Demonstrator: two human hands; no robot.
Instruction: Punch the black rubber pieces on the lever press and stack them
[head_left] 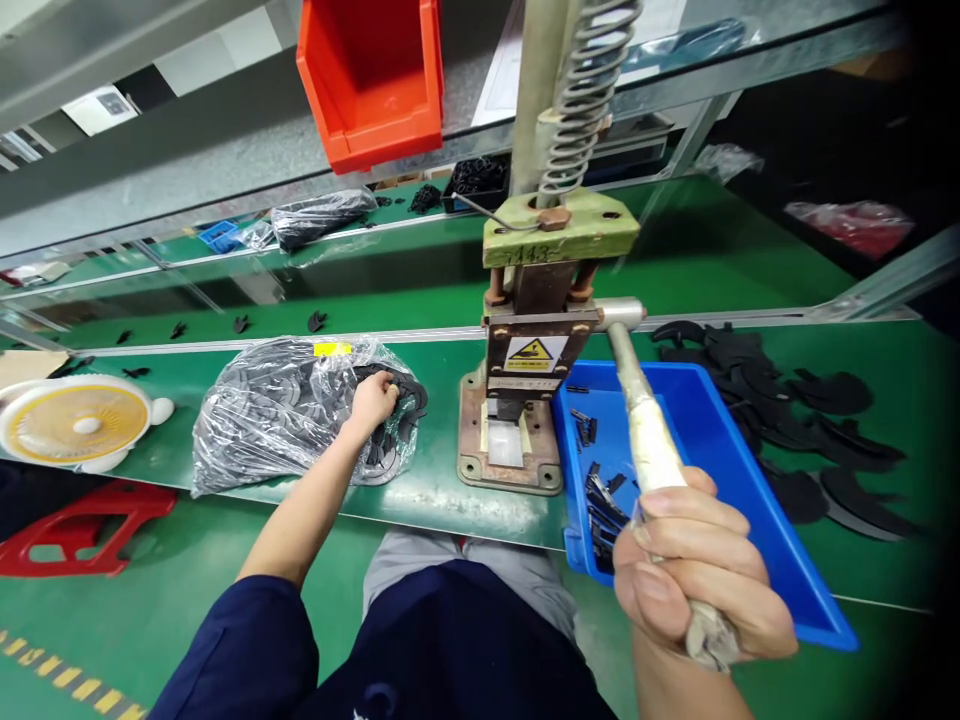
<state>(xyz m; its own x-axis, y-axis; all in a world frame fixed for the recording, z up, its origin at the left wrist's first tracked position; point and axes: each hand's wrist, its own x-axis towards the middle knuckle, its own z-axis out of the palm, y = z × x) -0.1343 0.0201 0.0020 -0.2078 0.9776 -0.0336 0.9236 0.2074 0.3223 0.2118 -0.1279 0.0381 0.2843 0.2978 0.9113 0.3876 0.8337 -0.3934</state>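
Note:
My left hand [373,400] reaches into the open mouth of a clear plastic bag [277,410] full of black curved plastic parts, with its fingers closed on one black part [401,385]. My right hand [694,570] is wrapped round the taped lever handle [649,430] of a manual press [536,330]. The press stands on a rusty base plate [472,440] on the green bench, with a warning sticker on its front and a coil spring above.
A blue tray [735,470] with small black pieces sits right of the press, under the lever. Loose black curved parts [795,420] lie at the right. A small white fan [75,420] stands at the left, a red bin [371,80] on the shelf above.

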